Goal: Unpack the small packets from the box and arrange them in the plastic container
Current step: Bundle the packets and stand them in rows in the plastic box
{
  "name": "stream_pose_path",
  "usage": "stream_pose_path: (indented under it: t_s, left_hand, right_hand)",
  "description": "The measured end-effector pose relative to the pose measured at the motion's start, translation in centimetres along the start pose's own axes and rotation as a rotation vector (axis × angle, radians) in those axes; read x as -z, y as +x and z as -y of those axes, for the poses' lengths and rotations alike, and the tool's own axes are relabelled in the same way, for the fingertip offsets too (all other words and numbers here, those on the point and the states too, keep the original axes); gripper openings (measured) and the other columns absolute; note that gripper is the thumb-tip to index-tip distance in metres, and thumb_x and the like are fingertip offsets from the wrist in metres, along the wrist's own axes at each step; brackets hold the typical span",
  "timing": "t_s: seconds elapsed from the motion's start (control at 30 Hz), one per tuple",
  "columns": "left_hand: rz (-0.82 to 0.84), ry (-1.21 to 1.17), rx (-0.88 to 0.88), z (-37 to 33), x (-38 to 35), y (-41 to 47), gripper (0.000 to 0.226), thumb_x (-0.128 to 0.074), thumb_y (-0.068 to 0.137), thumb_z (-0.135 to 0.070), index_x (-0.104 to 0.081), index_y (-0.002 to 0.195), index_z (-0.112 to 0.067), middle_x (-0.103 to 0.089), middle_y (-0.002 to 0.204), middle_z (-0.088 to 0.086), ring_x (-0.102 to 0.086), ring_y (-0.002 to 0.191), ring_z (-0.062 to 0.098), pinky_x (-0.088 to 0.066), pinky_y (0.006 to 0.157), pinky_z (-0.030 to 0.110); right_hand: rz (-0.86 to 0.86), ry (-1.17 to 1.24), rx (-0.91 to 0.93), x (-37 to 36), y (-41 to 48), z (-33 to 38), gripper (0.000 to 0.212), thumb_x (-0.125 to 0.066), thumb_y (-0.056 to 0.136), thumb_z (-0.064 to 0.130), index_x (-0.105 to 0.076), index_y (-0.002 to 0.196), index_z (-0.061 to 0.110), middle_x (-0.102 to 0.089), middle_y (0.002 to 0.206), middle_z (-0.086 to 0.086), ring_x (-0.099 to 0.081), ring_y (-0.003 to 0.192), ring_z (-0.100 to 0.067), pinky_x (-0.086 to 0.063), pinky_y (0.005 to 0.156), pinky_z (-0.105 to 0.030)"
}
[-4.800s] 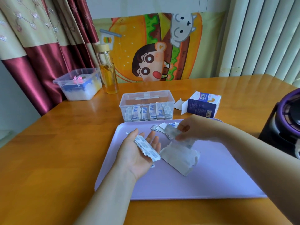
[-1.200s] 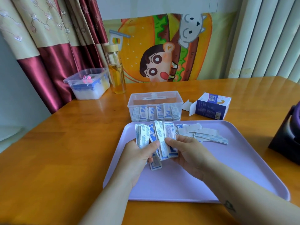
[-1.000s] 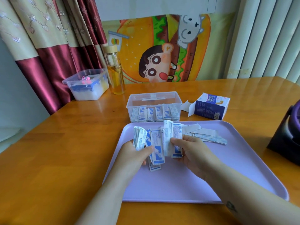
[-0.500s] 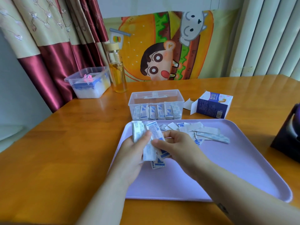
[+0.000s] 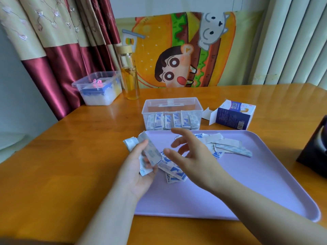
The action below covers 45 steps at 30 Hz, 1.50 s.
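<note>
Stack of small packets [image 5: 150, 153] is gripped in the left hand [image 5: 139, 174], palm up, thumb pressed across the top; some packet ends are seen sticking out past the fingertips. Right hand [image 5: 192, 157] is held just beside the left, fingers spread and relaxed, nothing grasped. A few flat packets [image 5: 174, 172] are seen lying under and between the two hands. A loose pile of packets [image 5: 228, 147] is scattered just beyond the right hand, toward its far right. All of this is carried on a lilac tray [image 5: 256, 188]. Past both hands, off the tray's far edge, the clear plastic container [image 5: 171, 105] is found, with a row of packets [image 5: 170, 122] stood upright along its near wall. The box [image 5: 234, 115] is laid on its side right of the container, flap open. Further out, left of the left hand, a bottle [image 5: 129, 78] and a lidded tub [image 5: 99, 88] are set on the wooden table [image 5: 62, 165].
</note>
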<state>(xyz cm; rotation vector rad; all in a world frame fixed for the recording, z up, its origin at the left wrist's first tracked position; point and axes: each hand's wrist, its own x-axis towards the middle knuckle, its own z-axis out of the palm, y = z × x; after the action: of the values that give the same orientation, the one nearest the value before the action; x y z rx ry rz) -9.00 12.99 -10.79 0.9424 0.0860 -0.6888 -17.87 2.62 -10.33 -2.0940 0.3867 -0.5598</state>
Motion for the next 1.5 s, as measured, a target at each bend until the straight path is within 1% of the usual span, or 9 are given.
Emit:
stream_pose_path:
  t_s: [0.13,0.27,0.37,0.6,0.73,0.83,0.97,1.17,1.5]
  left_hand:
    - [0.095,0.095,0.012,0.9,-0.6,-0.1,0.017,-0.058,0.089,-0.016,-0.052,0.073,-0.016,-0.033,0.053,-0.004,-0.034,0.040,0.002,-0.030,0.038,0.012]
    - [0.167,0.048,0.070,1.1,-1.2,-0.9,0.009,-0.057,0.089,-0.022,-0.065,0.087,-0.018,-0.065,0.067,0.004,-0.062,0.060,0.014,-0.047,0.049,0.021]
    - [0.204,-0.003,0.154,1.3,-1.6,-1.0,0.014,-0.053,0.091,-0.022,-0.066,0.097,-0.019,-0.074,0.083,0.004,-0.071,0.074,0.018,-0.049,0.068,0.027]
    - [0.321,0.143,0.292,1.0,-1.6,-1.0,0.009,-0.062,0.075,-0.018,-0.066,0.082,-0.014,-0.048,0.060,-0.003,-0.049,0.047,0.009,-0.047,0.046,0.019]
    - [0.553,0.414,0.332,0.5,-1.8,-1.6,0.014,-0.059,0.079,-0.028,-0.067,0.074,-0.017,-0.038,0.060,-0.003,-0.039,0.047,0.008,-0.046,0.049,0.022]
    - [0.639,0.581,0.315,-0.2,-1.6,-1.1,0.024,-0.058,0.081,-0.037,-0.068,0.088,-0.017,-0.044,0.064,-0.003,-0.048,0.057,0.009,-0.052,0.057,0.028]
    - [0.633,0.686,0.182,-1.4,-1.8,-0.2,0.027,-0.059,0.077,-0.034,-0.068,0.098,-0.020,-0.061,0.074,-0.003,-0.062,0.070,0.011,-0.050,0.053,0.023]
    - [0.555,0.588,-0.022,-3.0,-2.8,1.2,0.023,-0.059,0.074,-0.028,-0.062,0.088,-0.011,-0.049,0.060,-0.004,-0.045,0.051,0.005,-0.024,0.039,0.013]
    - [0.633,0.891,-0.335,-7.3,-4.1,5.8,0.029,-0.058,0.069,-0.039,-0.060,0.085,-0.014,-0.057,0.056,-0.008,-0.049,0.050,0.005,-0.033,0.044,0.014]
  right_hand:
    - [0.012,0.076,-0.017,0.0,0.1,0.2,0.022,-0.062,0.087,0.019,-0.052,0.106,0.023,-0.062,0.072,0.006,-0.050,0.058,-0.001,-0.041,0.057,-0.013]
    - [0.063,0.388,-0.173,-0.2,0.0,-0.1,0.013,-0.066,0.085,0.011,-0.057,0.093,0.014,-0.058,0.065,0.001,-0.048,0.056,-0.009,-0.037,0.051,-0.013]
    - [0.073,0.265,-0.115,-0.5,-0.2,-0.1,0.012,-0.071,0.081,0.014,-0.060,0.083,0.019,-0.058,0.069,0.007,-0.046,0.053,0.000,-0.036,0.054,-0.012]
    - [0.308,-0.148,0.120,2.7,0.8,0.6,0.080,-0.078,0.069,0.043,-0.033,0.135,0.046,-0.031,0.131,0.014,-0.050,0.101,0.000,-0.043,0.079,-0.011]
    - [0.300,0.195,-0.071,3.5,2.7,1.2,0.038,-0.063,0.088,0.028,-0.053,0.125,0.025,-0.067,0.092,0.000,-0.057,0.061,-0.012,-0.044,0.055,-0.017]
    - [0.284,0.111,0.005,4.1,3.5,1.8,0.006,-0.062,0.090,0.016,-0.066,0.093,0.018,-0.061,0.063,0.001,-0.049,0.046,-0.014,-0.041,0.045,-0.024]
    - [0.082,-0.043,0.177,4.2,4.9,2.9,0.011,-0.065,0.087,0.017,-0.066,0.079,0.026,-0.069,0.079,0.007,-0.065,0.076,-0.019,-0.057,0.067,-0.033]
    - [0.115,-0.175,0.296,4.6,6.3,3.7,0.025,-0.060,0.091,0.017,-0.066,0.113,0.026,-0.059,0.057,0.012,-0.057,0.051,0.001,-0.040,0.053,-0.008]
    - [0.086,-0.036,0.248,5.5,11.4,5.4,0.024,-0.067,0.085,0.013,-0.063,0.109,0.015,-0.073,0.076,-0.001,-0.068,0.065,-0.011,-0.056,0.068,-0.020]
